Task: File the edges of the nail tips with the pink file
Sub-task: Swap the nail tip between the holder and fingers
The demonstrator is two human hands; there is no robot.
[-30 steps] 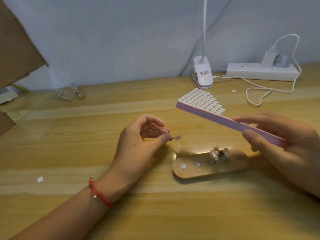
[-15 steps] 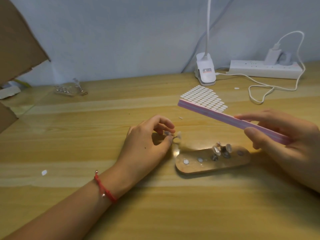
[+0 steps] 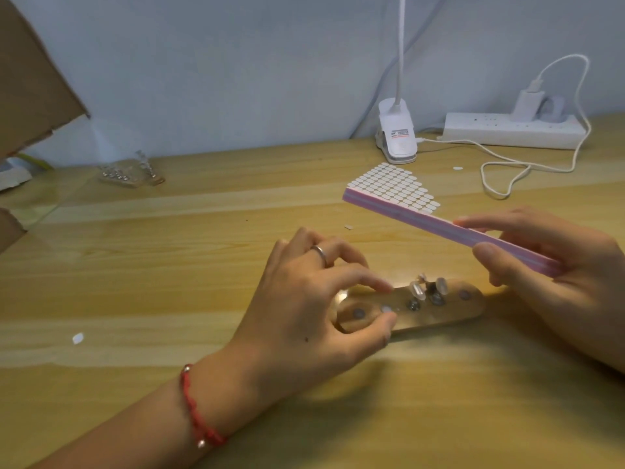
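The pink file (image 3: 446, 228) is held up off the desk (image 3: 169, 265) by the right hand (image 3: 554, 265), pinched near its near end between thumb and fingers (image 3: 500, 225), so most of its length sticks out free toward the sticker sheet (image 3: 392, 184). The nail tips (image 3: 427, 287) are seen standing on little posts on the wooden holder (image 3: 449, 311), which lies flat on the desk just below the file — not touched by it yet.

The left hand (image 3: 304, 309) is placed over the holder's left end, thumb and forefinger curled narrow around it (whether anything small is pinched between them cannot be told, it's hidden).

Handling-wise: the file looks light and stiff with a bit of foam give, so a grip closer to the middle would probably be steadier than one at the very end. The tips look like thin clear plastic — tiny, slippery, easily bent or popped off their posts. Light strokes along the edge are probably called for, with the holder pressed down, or a single tip taken by its sides rather than its free edge.
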